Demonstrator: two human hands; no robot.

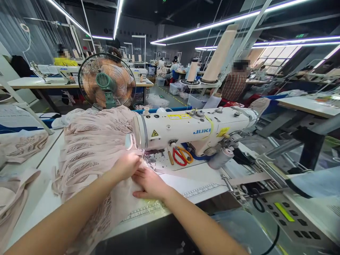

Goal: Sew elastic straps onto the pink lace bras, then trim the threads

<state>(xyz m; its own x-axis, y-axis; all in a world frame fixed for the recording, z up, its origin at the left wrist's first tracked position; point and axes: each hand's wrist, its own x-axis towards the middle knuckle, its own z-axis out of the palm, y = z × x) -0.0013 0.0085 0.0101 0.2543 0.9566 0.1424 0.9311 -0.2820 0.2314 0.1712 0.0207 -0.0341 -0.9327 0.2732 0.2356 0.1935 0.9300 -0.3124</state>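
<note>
A white JUKI sewing machine (180,129) stands across the middle of the table. A pale pink lace-trimmed garment (124,198) lies at its needle end and hangs over the table's front edge. My left hand (129,164) is closed on the fabric close to the needle area, its fingertips partly hidden. Just right of it, my right hand (151,184) holds the fabric edge, fingers pointing left and thumb apart below them. The needle and presser foot are mostly hidden. Behind my left hand spreads a heap of similar pink garments (90,141).
Red-handled scissors (179,156) and orange-handled scissors (187,155) lie under the machine arm, beside a small wooden-handled tool (170,157). A grey thread spool (222,158) stands to the right. A fan (106,81) is behind the heap. A control panel (294,216) sits lower right. Other people work farther back.
</note>
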